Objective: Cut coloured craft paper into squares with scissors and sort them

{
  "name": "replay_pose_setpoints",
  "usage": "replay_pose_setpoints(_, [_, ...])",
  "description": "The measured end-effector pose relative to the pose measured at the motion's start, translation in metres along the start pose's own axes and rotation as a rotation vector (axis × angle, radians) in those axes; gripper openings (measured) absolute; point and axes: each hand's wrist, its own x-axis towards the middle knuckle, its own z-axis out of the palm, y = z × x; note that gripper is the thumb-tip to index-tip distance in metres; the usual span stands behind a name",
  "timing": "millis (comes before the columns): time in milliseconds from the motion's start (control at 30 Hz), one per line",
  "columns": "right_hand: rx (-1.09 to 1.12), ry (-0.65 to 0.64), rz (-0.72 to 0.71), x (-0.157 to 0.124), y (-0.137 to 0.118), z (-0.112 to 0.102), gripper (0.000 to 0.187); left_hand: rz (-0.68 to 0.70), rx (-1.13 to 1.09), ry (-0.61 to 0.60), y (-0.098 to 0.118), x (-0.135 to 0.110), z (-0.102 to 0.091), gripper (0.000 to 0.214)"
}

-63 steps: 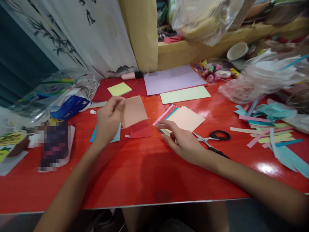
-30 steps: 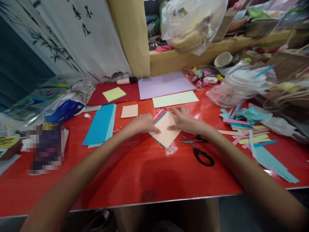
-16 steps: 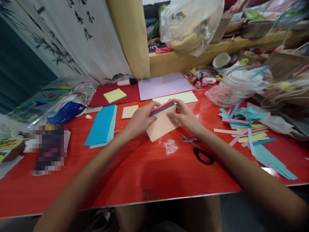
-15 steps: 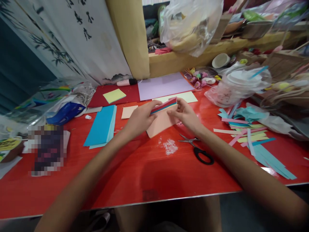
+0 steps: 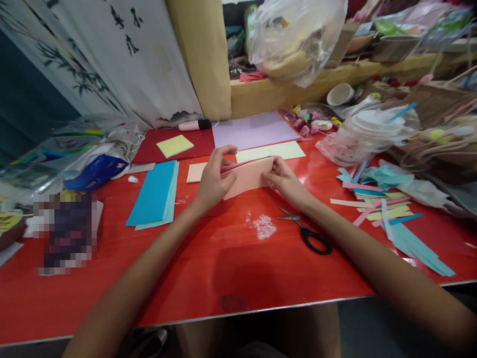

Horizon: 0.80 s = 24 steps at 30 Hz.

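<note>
Between my two hands a small stack of coloured paper (image 5: pixel 249 177) is held up off the table, its peach sheet facing me and a pink edge showing behind. My left hand (image 5: pixel 218 179) grips the left end, thumb in front and fingers raised behind. At the right end, my right hand (image 5: pixel 285 180) pinches the paper between thumb and fingers. Scissors with black handles (image 5: pixel 315 240) lie slightly spread near my right wrist. White and pink paper bits (image 5: pixel 265 226) are scattered just below the held paper.
Blue paper sheets (image 5: pixel 154 194) lie to the left, a yellow square (image 5: pixel 175 145) and a lilac sheet (image 5: pixel 255 130) at the back. Cut paper strips (image 5: pixel 387 211) spread over the right side. A bagged cup (image 5: pixel 368 132) stands behind them.
The paper stack has tilted upright, so its peach face now hides most of the red and blue layers. My left hand's fingers have lifted and opened somewhat around its left end.
</note>
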Motion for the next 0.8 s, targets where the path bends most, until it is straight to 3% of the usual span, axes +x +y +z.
replay_pose_setpoints(133, [0.045,-0.016,0.011,0.001,0.000,0.000,0.030,-0.057,-0.099,0.103,0.000,-0.007,0.008,0.047])
replay_pose_setpoints(267, [0.127,-0.021,-0.012,0.001,0.003,0.002,0.020,-0.051,-0.152,0.195,0.004,-0.010,0.010,0.052])
replay_pose_setpoints(367, [0.110,0.030,-0.048,0.000,0.005,0.004,0.017,-0.048,-0.131,0.204,0.005,-0.013,0.012,0.053])
replay_pose_setpoints(467, [0.043,-0.045,-0.024,-0.002,0.008,0.005,0.020,-0.023,-0.149,0.186,-0.003,-0.012,0.012,0.050])
replay_pose_setpoints(567, [-0.106,-0.054,-0.010,-0.003,0.011,0.003,0.016,-0.033,-0.212,0.068,-0.014,0.001,-0.001,0.052])
replay_pose_setpoints(633, [-0.149,0.009,-0.024,-0.001,0.009,-0.001,0.011,-0.095,-0.227,-0.077,-0.019,0.013,-0.023,0.058])
replay_pose_setpoints(700, [-0.056,0.094,-0.021,0.002,0.001,-0.006,0.008,-0.207,-0.134,-0.224,-0.023,0.020,-0.050,0.054])
replay_pose_setpoints(800, [0.237,0.183,0.072,0.005,-0.016,-0.014,0.013,-0.350,0.228,-0.550,-0.029,0.009,-0.085,0.031])
